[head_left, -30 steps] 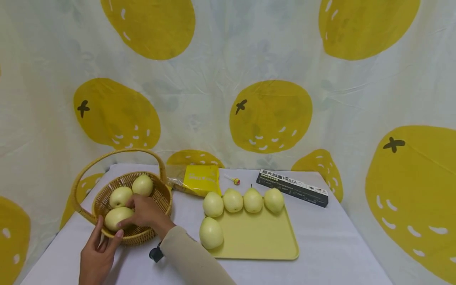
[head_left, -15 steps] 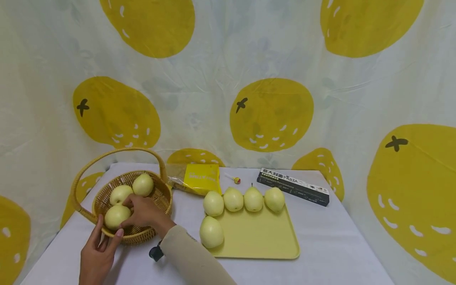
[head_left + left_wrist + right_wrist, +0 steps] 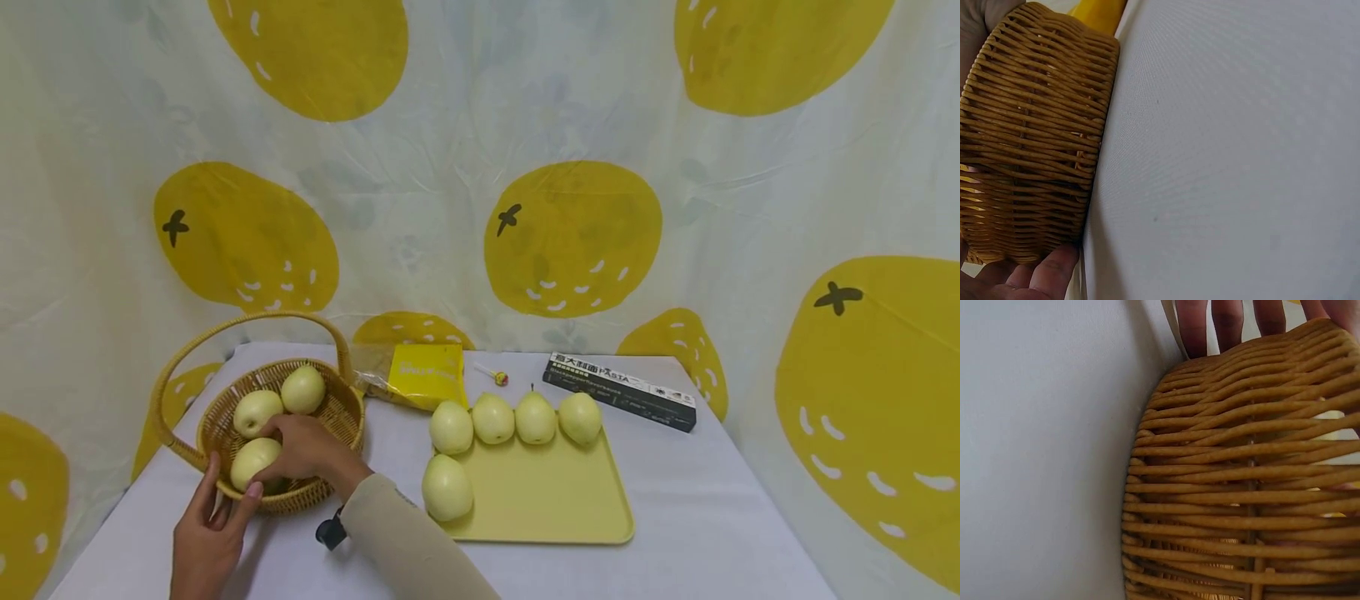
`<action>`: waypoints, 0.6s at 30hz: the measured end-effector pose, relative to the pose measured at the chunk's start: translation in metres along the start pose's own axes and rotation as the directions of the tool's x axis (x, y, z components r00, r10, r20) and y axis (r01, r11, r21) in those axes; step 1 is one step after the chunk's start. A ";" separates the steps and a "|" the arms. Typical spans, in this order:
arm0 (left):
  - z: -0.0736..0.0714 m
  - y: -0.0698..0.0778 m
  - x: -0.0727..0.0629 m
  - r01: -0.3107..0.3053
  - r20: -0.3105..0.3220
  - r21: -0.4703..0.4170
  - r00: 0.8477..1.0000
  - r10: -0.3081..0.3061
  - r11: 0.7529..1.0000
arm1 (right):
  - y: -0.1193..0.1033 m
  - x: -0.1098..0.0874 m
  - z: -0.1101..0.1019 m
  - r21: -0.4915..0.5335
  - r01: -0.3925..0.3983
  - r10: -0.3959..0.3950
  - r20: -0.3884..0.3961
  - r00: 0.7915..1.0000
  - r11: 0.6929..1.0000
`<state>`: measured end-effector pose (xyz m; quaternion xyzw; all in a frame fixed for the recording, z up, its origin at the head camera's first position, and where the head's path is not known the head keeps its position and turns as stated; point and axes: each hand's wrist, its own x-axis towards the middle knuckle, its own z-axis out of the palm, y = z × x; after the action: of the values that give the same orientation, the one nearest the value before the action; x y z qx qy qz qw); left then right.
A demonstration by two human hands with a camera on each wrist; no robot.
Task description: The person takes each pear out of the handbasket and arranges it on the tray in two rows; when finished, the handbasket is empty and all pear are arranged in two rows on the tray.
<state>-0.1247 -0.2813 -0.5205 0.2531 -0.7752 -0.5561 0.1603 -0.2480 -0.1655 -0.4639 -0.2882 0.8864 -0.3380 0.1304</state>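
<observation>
Inside the wicker basket (image 3: 352,417) with its tall handle lie three pale green pears. My right hand (image 3: 307,450) reaches over the near rim and grips the nearest pear (image 3: 255,463) between thumb and fingers. Just behind it sit a second pear (image 3: 257,413) and, farther right, a third pear (image 3: 303,389). My left hand (image 3: 210,533) holds the basket's near left side, thumb up at the rim. In the left wrist view its fingers (image 3: 1054,272) press on the woven wall (image 3: 1035,137) low down; the right wrist view shows these fingers (image 3: 1227,325) at the far end of the weave.
A yellow tray (image 3: 547,492) to the right carries several pears (image 3: 536,418) along its back and left edges. Behind it lie a yellow packet (image 3: 426,373), a lollipop (image 3: 500,378) and a black pasta box (image 3: 618,392). A patterned curtain (image 3: 420,233) hangs behind the table.
The nearest pear has turned and shifted slightly under my right hand's fingers. My left hand stays on the basket's side. The whole view has drifted slightly.
</observation>
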 end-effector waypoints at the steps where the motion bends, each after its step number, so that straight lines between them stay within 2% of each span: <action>1: -0.001 -0.001 0.000 -0.001 0.003 -0.008 1.000 0.001 1.000 | 0.000 0.000 0.000 0.022 -0.009 0.009 -0.005 1.000 1.000; 4: -0.002 -0.002 -0.001 -0.001 0.011 -0.020 1.000 0.002 1.000 | 0.001 -0.001 0.001 0.082 -0.010 0.013 -0.036 0.999 0.997; 10: -0.003 -0.003 -0.002 -0.010 0.012 -0.028 1.000 0.010 1.000 | 0.008 0.000 0.000 0.203 0.093 -0.068 -0.130 0.989 0.975; 18: -0.002 -0.004 0.000 -0.011 0.026 -0.027 1.000 0.011 1.000 | 0.012 -0.003 0.000 0.229 0.212 -0.156 -0.240 0.958 0.950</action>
<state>-0.1226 -0.2840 -0.5230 0.2394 -0.7710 -0.5689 0.1568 -0.2508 -0.1566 -0.4716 -0.3122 0.8140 -0.4885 0.0355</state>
